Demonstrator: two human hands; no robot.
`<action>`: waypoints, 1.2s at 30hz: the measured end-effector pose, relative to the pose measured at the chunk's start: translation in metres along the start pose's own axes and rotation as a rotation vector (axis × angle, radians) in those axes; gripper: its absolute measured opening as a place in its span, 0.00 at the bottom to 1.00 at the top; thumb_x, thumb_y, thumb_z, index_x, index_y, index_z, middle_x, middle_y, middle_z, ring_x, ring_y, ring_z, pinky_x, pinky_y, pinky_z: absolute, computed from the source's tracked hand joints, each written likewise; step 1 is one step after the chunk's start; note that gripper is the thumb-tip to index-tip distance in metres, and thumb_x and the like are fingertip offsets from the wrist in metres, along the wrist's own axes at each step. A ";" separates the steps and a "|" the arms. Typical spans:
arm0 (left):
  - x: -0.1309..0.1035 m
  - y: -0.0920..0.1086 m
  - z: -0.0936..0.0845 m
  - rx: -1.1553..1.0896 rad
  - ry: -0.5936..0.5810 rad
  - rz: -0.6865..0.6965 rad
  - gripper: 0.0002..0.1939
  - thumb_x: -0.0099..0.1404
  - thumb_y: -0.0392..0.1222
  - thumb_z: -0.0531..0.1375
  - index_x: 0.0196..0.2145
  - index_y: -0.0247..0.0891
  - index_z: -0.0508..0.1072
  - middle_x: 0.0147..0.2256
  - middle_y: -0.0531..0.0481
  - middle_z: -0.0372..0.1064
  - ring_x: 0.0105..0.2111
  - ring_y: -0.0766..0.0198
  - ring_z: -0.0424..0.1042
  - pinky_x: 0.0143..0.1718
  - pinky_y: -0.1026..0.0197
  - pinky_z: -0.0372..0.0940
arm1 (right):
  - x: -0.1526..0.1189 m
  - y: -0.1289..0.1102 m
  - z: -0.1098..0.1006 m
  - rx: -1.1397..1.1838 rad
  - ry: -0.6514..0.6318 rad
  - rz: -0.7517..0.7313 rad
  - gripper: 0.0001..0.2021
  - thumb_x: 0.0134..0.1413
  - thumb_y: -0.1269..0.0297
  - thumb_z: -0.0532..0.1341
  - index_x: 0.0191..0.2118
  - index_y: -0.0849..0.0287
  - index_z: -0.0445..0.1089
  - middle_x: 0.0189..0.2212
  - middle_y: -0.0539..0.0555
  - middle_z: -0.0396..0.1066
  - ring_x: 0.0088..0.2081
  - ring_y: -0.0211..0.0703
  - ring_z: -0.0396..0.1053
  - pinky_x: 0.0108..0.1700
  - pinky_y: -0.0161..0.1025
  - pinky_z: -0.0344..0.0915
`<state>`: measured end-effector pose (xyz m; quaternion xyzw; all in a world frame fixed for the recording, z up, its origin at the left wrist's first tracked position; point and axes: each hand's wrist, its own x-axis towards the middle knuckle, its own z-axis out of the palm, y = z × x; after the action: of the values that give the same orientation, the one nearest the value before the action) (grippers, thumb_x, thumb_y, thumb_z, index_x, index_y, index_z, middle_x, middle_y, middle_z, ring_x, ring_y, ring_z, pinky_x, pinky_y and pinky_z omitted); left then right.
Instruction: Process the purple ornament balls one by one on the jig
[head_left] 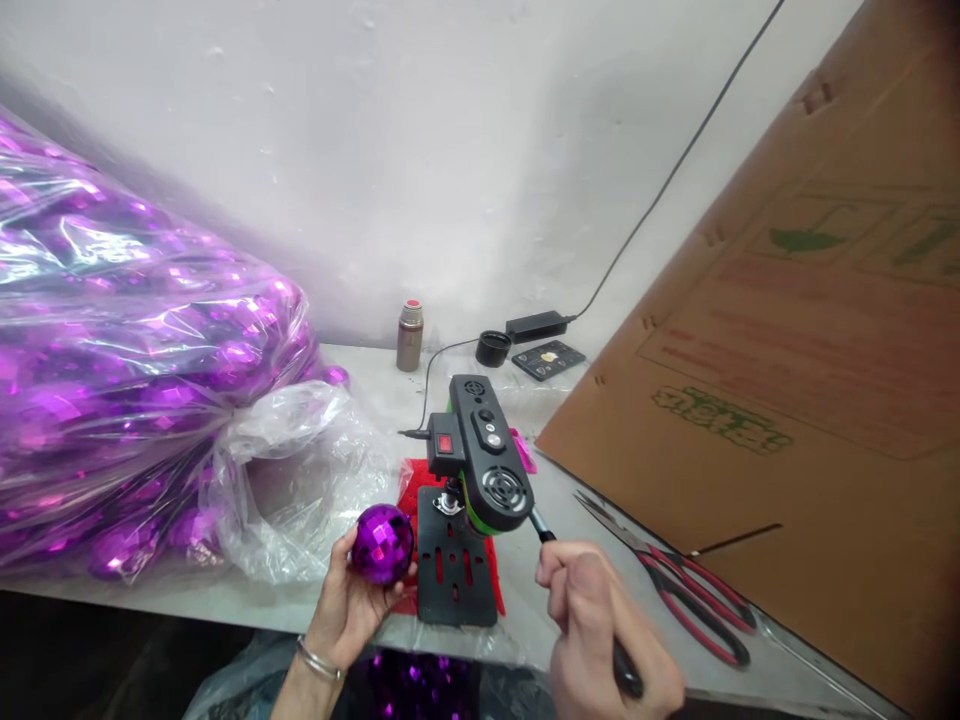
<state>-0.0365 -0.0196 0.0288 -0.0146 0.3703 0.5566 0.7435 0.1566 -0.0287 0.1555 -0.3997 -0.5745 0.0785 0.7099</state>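
Observation:
A shiny purple disco-ball ornament [383,543] rests in the fingers of my left hand [349,605], just left of a small black bench drill press [487,460]. My right hand [604,630] is wrapped round the black grip of the press's feed lever [541,525]. Below the press head lies its black slotted base plate [456,590], set on a red cloth [409,490]. A red rocker switch [445,443] shows on the side of the head. The ball is beside the plate, apart from the head; the tool tip is hidden.
At left a large clear bag [150,380] bulges with purple balls. Red-handled scissors [690,580] lie at right against a leaning cardboard box [780,370]. A flask [409,337], black cup [493,348] and power adapter [536,326] stand behind. More purple balls [420,685] show below the table edge.

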 end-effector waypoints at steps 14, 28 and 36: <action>0.006 -0.009 -0.003 0.318 -0.025 0.124 0.33 0.60 0.55 0.75 0.57 0.39 0.74 0.49 0.41 0.83 0.46 0.48 0.83 0.43 0.54 0.78 | 0.010 -0.005 -0.003 -0.022 -0.104 0.003 0.19 0.73 0.75 0.55 0.27 0.56 0.60 0.22 0.46 0.60 0.24 0.33 0.62 0.26 0.33 0.58; 0.010 -0.032 0.034 1.153 -0.059 0.574 0.40 0.47 0.50 0.80 0.57 0.44 0.76 0.58 0.36 0.77 0.62 0.33 0.72 0.68 0.36 0.59 | 0.011 -0.001 -0.008 -0.027 -0.145 -0.062 0.18 0.71 0.78 0.54 0.28 0.56 0.61 0.22 0.46 0.58 0.23 0.33 0.61 0.26 0.34 0.58; 0.013 -0.034 0.037 1.214 -0.140 0.572 0.39 0.47 0.48 0.80 0.57 0.44 0.79 0.57 0.35 0.78 0.61 0.30 0.73 0.67 0.34 0.61 | 0.009 -0.001 -0.009 -0.040 -0.155 -0.043 0.17 0.71 0.78 0.54 0.29 0.56 0.62 0.22 0.46 0.58 0.24 0.34 0.61 0.26 0.34 0.58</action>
<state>0.0132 -0.0059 0.0343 0.5405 0.5577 0.4244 0.4656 0.1675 -0.0282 0.1627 -0.3943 -0.6376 0.0822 0.6567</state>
